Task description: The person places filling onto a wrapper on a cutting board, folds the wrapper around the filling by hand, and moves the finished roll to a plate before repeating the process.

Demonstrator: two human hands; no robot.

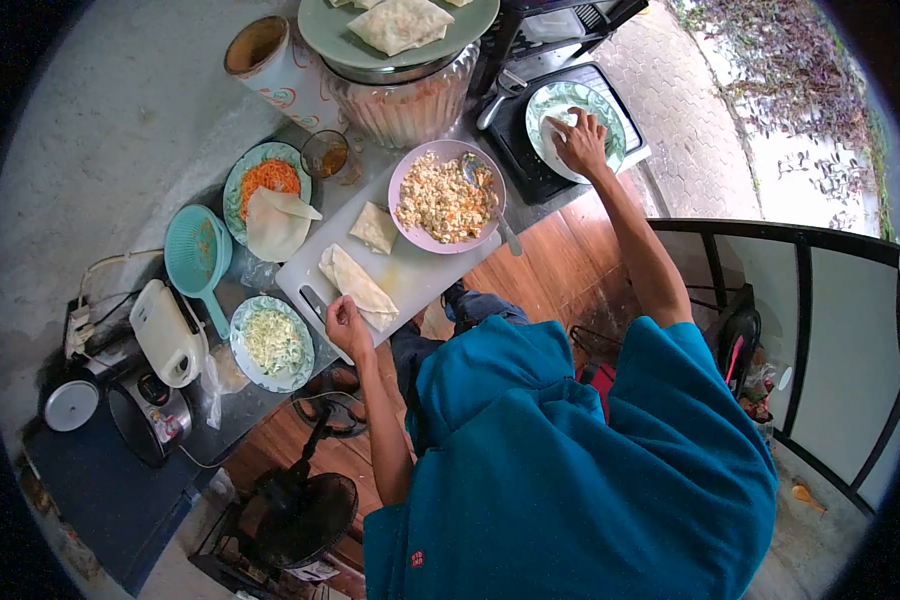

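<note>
Teal sweatshirt (570,450) foremost; wrapper (356,284), angled eleven-to-five, beside nearer left hand (347,326), grip unclear; right hand (582,146), fingers spread, at one-o'clock plate (611,112).

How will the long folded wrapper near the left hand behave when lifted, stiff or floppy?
Probably floppy, drooping at the ends: the long folded wrapper looks thin and soft. Rolling seems unlikely, as it lies flattish on the cutting board.

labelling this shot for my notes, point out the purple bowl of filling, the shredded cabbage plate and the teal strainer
purple bowl (400,223): head view, on its left rim
plate of shredded cabbage (239,361): head view, on its lower-left rim
teal strainer (213,312): head view, on its handle
</note>
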